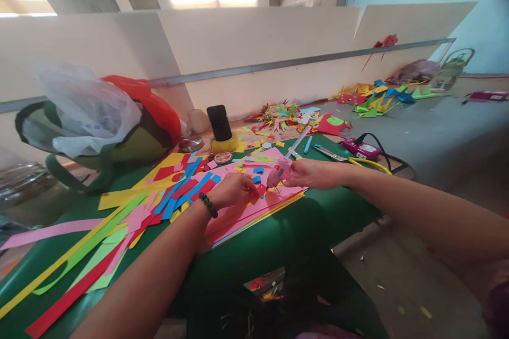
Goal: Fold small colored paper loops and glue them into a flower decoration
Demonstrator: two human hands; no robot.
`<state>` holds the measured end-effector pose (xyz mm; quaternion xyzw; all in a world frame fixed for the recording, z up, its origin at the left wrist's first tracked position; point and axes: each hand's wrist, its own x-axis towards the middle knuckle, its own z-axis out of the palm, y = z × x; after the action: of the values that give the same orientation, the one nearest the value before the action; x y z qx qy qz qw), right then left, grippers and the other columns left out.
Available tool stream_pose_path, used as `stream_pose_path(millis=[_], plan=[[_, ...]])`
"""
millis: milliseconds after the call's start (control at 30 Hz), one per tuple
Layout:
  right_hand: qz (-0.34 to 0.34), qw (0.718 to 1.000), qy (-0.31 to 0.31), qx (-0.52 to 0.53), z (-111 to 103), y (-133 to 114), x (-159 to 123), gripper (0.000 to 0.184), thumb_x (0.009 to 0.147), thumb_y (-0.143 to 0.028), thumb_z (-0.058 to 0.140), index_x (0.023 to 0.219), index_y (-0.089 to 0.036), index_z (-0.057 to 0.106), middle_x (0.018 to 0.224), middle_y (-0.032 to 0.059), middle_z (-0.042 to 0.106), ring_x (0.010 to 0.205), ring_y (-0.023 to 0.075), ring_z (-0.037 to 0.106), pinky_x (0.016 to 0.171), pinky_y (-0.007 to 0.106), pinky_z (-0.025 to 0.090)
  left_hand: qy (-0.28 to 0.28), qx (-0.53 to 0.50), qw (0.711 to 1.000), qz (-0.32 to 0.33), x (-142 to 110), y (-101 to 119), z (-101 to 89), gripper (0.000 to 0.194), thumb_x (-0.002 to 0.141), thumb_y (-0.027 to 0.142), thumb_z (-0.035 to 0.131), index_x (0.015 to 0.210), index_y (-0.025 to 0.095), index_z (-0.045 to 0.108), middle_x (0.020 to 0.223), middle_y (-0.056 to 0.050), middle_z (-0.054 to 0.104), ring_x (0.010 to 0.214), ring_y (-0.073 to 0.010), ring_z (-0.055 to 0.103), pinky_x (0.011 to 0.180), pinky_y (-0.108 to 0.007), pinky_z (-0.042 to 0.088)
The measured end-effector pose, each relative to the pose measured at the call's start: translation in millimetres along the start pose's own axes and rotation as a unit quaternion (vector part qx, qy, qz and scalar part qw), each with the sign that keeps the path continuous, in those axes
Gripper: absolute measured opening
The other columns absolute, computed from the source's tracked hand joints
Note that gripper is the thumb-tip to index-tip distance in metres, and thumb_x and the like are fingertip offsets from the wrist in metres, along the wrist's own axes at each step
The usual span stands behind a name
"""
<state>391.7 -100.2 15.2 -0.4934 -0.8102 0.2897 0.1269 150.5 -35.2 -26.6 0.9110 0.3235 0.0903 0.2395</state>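
Note:
My right hand (pixel 312 174) is wrapped round a pink hot glue gun (pixel 278 172) with a pale glue stick (pixel 300 140) standing out of its back end. The gun's nose points down and left. My left hand (pixel 237 189), with a dark bead bracelet (pixel 208 205) at the wrist, pinches a small red paper piece (pixel 260 190) just left of the gun. Both hands are over a stack of pink paper sheets (pixel 234 217). Small blue paper pieces (pixel 258 170) lie on the stack between the hands. My left fingertips are partly hidden.
Coloured paper strips (pixel 119 241) cover the left of the green table cover (pixel 254 254). A phone (pixel 219 123) leans upright on a yellow tape roll (pixel 225 143). A utility knife (pixel 329 153) and purple power strip (pixel 361 149) lie right. A bag (pixel 131 161) stands left.

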Motion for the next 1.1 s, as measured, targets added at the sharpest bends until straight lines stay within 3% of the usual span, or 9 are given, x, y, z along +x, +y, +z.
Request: stream_pose_path(millis=[133, 300, 433, 700, 867, 933, 1000, 1067, 1100], plan=[[0.038, 0.999, 0.025, 0.017, -8, -3, -7, 0.040, 0.081, -0.054, 0.056, 0.070, -0.016, 0.060, 0.055, -0.0034, 0.044, 0.050, 0.0092, 0.038, 0.048, 0.023, 0.030, 0.013, 0.001, 1.000, 0.006, -1, -1, 2.1, 0.022, 0.072, 0.017, 0.058, 0.073, 0.022, 0.079, 0.077, -0.003, 0.073, 0.075, -0.0167, 0.061, 0.071, -0.026, 0.044], [0.094, 0.952, 0.287, 0.058, -29, 10, -5, 0.037, 0.083, -0.051, 0.051, 0.077, -0.016, 0.063, 0.054, -0.0021, 0.049, 0.047, 0.0100, 0.042, 0.046, 0.023, 0.032, 0.065, -0.047, 0.996, 0.036, -1, -1, -2.2, 0.018, 0.072, 0.020, 0.062, 0.073, 0.024, 0.079, 0.073, -0.003, 0.072, 0.067, -0.0160, 0.060, 0.061, -0.025, 0.044], [0.195, 0.887, 0.408, -0.090, -43, 36, 11, 0.031, 0.086, -0.042, 0.050, 0.082, -0.015, 0.064, 0.070, 0.0056, 0.063, 0.064, 0.0165, 0.057, 0.056, 0.025, 0.036, 0.167, -0.142, 0.971, 0.093, -4, 3, -16.2, 0.011, 0.074, 0.027, 0.067, 0.072, 0.023, 0.078, 0.072, -0.004, 0.073, 0.065, -0.0166, 0.063, 0.056, -0.024, 0.046], [0.320, 0.891, 0.258, -0.192, -22, 77, 48, 0.045, 0.093, -0.050, 0.045, 0.104, -0.012, 0.068, 0.093, 0.0142, 0.074, 0.090, 0.0236, 0.068, 0.067, 0.027, 0.042, 0.366, -0.320, 0.872, 0.051, -6, 0, -27.7, 0.021, 0.070, 0.037, 0.074, 0.079, 0.018, 0.075, 0.076, -0.006, 0.075, 0.071, -0.0215, 0.071, 0.068, -0.034, 0.058], [0.332, 0.898, 0.178, -0.229, -28, 64, 30, 0.038, 0.086, -0.049, 0.057, 0.091, -0.013, 0.071, 0.086, 0.0147, 0.074, 0.090, 0.0265, 0.069, 0.066, 0.028, 0.043, 0.475, -0.119, 0.864, 0.117, -8, -2, -29.6, 0.012, 0.079, 0.026, 0.065, 0.082, 0.021, 0.076, 0.085, -0.006, 0.076, 0.082, -0.0203, 0.071, 0.075, -0.033, 0.058], [0.312, 0.894, 0.190, -0.258, -29, 46, 14, 0.029, 0.082, -0.042, 0.063, 0.078, -0.014, 0.070, 0.085, 0.0152, 0.073, 0.090, 0.0289, 0.068, 0.067, 0.031, 0.044, 0.502, -0.019, 0.852, 0.148, -11, -1, -30.0, 0.016, 0.084, 0.021, 0.060, 0.086, 0.022, 0.075, 0.092, -0.006, 0.075, 0.087, -0.0190, 0.070, 0.079, -0.033, 0.057], [0.232, 0.923, 0.223, -0.212, -23, 21, 3, 0.029, 0.084, -0.040, 0.059, 0.069, -0.016, 0.066, 0.079, 0.0126, 0.072, 0.081, 0.0251, 0.068, 0.065, 0.030, 0.044, 0.514, 0.061, 0.838, 0.170, -13, 1, -29.0, 0.020, 0.087, 0.018, 0.055, 0.090, 0.023, 0.074, 0.097, -0.005, 0.074, 0.091, -0.0177, 0.069, 0.082, -0.032, 0.057], [0.083, 0.974, 0.209, -0.022, -10, -5, 7, 0.031, 0.087, -0.041, 0.053, 0.072, -0.017, 0.065, 0.074, 0.0067, 0.071, 0.065, 0.0164, 0.064, 0.060, 0.026, 0.045, 0.520, 0.128, 0.824, 0.182, -14, 0, -26.9, 0.023, 0.089, 0.018, 0.052, 0.093, 0.023, 0.074, 0.099, -0.005, 0.073, 0.092, -0.0167, 0.069, 0.083, -0.030, 0.056], [0.034, 0.974, 0.207, 0.085, -3, -17, 15, 0.030, 0.087, -0.042, 0.054, 0.075, -0.017, 0.065, 0.075, 0.0049, 0.070, 0.058, 0.0132, 0.061, 0.056, 0.025, 0.045, 0.522, 0.157, 0.817, 0.186, -15, -1, -25.9, 0.023, 0.090, 0.018, 0.051, 0.094, 0.023, 0.073, 0.098, -0.005, 0.073, 0.091, -0.0163, 0.069, 0.082, -0.029, 0.056]])
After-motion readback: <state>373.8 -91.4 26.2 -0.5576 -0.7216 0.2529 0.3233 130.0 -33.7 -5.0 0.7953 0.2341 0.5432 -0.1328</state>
